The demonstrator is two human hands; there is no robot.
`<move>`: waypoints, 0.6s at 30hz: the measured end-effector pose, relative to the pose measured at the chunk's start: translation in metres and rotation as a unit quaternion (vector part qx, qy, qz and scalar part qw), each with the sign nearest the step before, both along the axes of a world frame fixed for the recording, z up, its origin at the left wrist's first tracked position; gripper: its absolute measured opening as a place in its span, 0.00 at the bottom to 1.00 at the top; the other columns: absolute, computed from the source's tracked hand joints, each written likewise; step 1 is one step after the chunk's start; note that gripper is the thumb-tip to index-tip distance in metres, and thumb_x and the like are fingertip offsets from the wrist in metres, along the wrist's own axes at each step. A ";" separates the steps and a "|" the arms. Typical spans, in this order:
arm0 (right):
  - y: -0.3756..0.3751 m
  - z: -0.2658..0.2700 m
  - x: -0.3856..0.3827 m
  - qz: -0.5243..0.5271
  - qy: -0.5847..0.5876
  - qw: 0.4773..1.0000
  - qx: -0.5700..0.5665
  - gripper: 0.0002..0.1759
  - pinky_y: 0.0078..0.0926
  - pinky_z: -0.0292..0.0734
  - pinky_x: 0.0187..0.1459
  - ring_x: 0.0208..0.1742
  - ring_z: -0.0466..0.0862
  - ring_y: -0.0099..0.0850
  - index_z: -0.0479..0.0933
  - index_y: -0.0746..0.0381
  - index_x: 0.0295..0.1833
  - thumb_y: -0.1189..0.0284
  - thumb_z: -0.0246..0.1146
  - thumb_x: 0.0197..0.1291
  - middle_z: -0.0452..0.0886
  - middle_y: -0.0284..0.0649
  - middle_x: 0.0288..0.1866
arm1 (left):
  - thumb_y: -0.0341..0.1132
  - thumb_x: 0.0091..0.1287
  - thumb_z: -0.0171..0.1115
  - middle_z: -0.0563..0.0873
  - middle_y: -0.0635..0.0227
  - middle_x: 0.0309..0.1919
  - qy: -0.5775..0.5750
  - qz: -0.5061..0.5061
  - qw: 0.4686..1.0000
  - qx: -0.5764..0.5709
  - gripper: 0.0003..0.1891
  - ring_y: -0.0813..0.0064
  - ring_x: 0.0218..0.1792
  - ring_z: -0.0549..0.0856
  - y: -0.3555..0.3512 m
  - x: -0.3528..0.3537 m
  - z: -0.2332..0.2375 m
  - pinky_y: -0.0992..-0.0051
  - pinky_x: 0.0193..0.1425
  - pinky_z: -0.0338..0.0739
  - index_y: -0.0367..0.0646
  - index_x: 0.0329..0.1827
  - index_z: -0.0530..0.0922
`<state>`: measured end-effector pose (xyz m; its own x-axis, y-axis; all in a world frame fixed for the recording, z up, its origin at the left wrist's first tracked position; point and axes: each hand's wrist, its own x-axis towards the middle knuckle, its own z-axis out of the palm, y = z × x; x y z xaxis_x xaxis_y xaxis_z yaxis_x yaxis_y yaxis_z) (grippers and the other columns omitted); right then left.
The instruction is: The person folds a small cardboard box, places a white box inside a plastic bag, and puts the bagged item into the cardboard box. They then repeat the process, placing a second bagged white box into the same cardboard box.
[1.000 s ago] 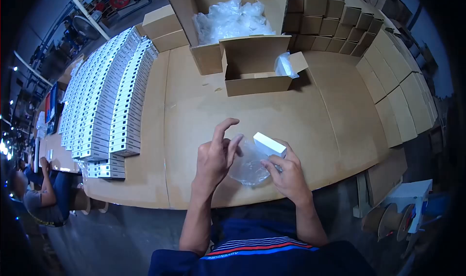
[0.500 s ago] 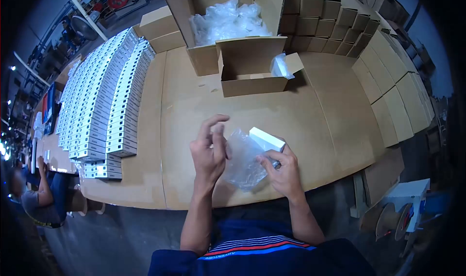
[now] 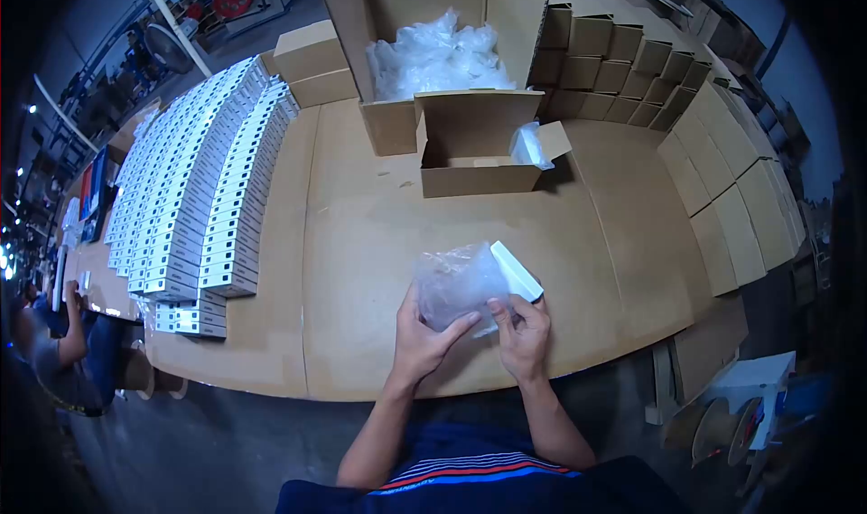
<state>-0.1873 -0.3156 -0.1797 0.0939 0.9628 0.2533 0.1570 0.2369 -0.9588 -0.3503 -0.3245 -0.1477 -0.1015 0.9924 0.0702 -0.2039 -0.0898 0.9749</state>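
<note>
A clear plastic bag (image 3: 459, 281) is held over the cardboard-covered table, its left side in my left hand (image 3: 423, 341), thumb across the lower edge. My right hand (image 3: 524, 338) grips a small white box (image 3: 516, 272) along with the bag's right edge. The box tilts down to the right, and its left part lies against or inside the bag; I cannot tell which. Beyond my hands stands an open cardboard box (image 3: 480, 182) with a wrapped item (image 3: 530, 145) at its right end.
A large carton (image 3: 390, 127) holding plastic bags (image 3: 442, 58) stands at the back. Rows of white boxes (image 3: 226, 243) are stacked on the left, brown cartons (image 3: 741, 198) on the right. Another person (image 3: 68, 351) sits at far left. The table edge (image 3: 352, 398) is near me.
My left hand, raised and apart from the bag before, has come down and taken hold of its left side. The bag now looks bunched up higher, and the view has shifted slightly.
</note>
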 end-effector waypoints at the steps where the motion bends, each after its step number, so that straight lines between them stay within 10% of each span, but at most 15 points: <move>1: 0.000 -0.001 -0.001 0.006 -0.005 1.000 0.006 0.15 0.31 0.78 0.57 0.54 0.82 0.34 0.85 0.73 0.49 0.71 0.74 0.67 0.81 0.46 0.57 | 0.26 0.61 0.80 0.86 0.60 0.55 0.017 0.008 1.000 0.008 0.31 0.72 0.55 0.87 -0.001 -0.001 -0.001 0.70 0.61 0.82 0.35 0.64 0.73; 6: 0.016 0.026 0.026 0.024 0.065 0.997 0.026 0.21 0.29 0.73 0.64 0.61 0.81 0.33 0.85 0.68 0.61 0.78 0.48 0.74 0.85 0.47 0.61 | 0.26 0.58 0.82 0.88 0.62 0.47 0.128 0.027 0.990 0.044 0.30 0.73 0.49 0.89 -0.006 -0.015 -0.006 0.72 0.55 0.85 0.36 0.59 0.73; 11: 0.044 0.084 0.034 0.017 0.138 0.975 0.175 0.30 0.28 0.74 0.65 0.61 0.80 0.31 0.62 0.68 0.76 0.83 0.61 0.72 0.78 0.47 0.62 | 0.26 0.58 0.83 0.89 0.62 0.43 0.173 0.013 0.985 0.028 0.29 0.73 0.48 0.90 -0.011 -0.021 -0.016 0.71 0.54 0.85 0.36 0.59 0.74; 18: 0.058 0.097 0.010 0.142 0.192 0.960 0.144 0.23 0.23 0.80 0.54 0.52 0.79 0.22 0.64 0.62 0.55 0.85 0.71 0.66 0.73 0.37 0.49 | 0.26 0.59 0.82 0.90 0.61 0.45 0.228 -0.002 0.973 0.021 0.27 0.73 0.47 0.90 -0.013 -0.022 -0.007 0.71 0.54 0.86 0.35 0.58 0.75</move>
<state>-0.1776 -0.2575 -0.0822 -0.0219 0.8588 0.5118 -0.3045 0.4818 -0.8216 -0.3718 -0.3373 -0.1545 -0.0468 0.9879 0.1476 0.2490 -0.1315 0.9595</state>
